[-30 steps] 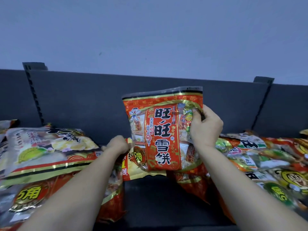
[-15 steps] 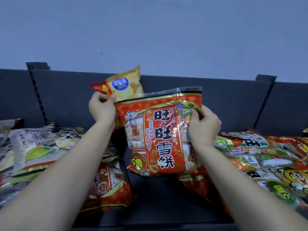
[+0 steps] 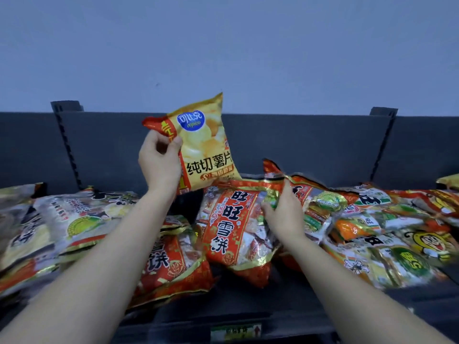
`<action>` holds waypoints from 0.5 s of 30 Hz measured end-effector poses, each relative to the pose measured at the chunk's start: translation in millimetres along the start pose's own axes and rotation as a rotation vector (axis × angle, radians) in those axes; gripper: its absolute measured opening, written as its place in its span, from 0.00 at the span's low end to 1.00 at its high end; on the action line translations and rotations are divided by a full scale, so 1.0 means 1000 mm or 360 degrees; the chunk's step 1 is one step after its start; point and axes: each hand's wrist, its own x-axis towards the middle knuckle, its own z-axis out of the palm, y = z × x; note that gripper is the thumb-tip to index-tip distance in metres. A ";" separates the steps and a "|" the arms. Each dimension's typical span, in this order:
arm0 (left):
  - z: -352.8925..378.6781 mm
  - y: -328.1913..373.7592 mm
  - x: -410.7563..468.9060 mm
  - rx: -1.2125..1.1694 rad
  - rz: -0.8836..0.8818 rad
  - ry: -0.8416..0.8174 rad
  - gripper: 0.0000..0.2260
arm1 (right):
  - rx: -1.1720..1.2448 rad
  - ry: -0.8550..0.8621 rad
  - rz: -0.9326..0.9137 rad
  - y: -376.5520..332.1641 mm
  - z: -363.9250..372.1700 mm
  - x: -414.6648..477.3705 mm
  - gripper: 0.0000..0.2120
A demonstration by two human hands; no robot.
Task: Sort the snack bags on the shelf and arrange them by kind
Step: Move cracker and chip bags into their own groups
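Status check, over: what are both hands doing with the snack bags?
Left hand holds yellow chip bag aloft. Right hand grips red rice-cracker bag, down on the shelf. Other bags crowd both sides.

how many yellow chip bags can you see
1: the yellow chip bag, held up by the left hand above the shelf, while the right hand grips a red cracker bag. A yellow corner at the far right edge may be another.

My bare left hand (image 3: pixel 159 161), arm raised, pinches a yellow foil crisp bag (image 3: pixel 206 150); my right hand (image 3: pixel 283 212), arm outstretched lower, grips a red-and-gold plastic rice-cracker bag (image 3: pixel 228 227).
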 end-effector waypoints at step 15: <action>0.073 0.056 -0.080 -0.0418 -0.0261 -0.0630 0.14 | 0.0711 -0.0026 -0.0174 0.001 -0.122 -0.024 0.31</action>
